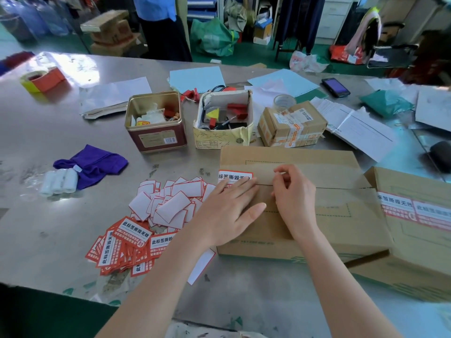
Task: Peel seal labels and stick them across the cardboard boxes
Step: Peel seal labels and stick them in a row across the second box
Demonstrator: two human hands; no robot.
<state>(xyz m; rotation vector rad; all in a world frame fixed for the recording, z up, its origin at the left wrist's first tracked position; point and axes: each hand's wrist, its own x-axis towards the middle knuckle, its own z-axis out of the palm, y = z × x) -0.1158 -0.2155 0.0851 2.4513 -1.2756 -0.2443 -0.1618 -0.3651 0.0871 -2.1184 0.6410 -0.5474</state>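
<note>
A flat cardboard box (317, 215) lies in front of me on the metal table. A red and white seal label (233, 175) is stuck at the left end of its flap seam. My left hand (229, 211) lies flat with straight fingers, pressing on the label's lower part and the box top. My right hand (292, 193) rests on the seam beside it with fingers curled; I see nothing held in it. A second box (419, 252) with two seal labels (412, 211) across its seam sits at the right. Unpeeled labels (127, 242) and peeled white backings (170, 201) are heaped left of the box.
A metal tin (156, 123), an open box of small tools (223, 118) and a taped parcel (290, 124) stand behind the box. A purple cloth (92, 164) and white rolls (59, 181) lie left. Papers, a tape roll and a phone (335, 87) sit further back.
</note>
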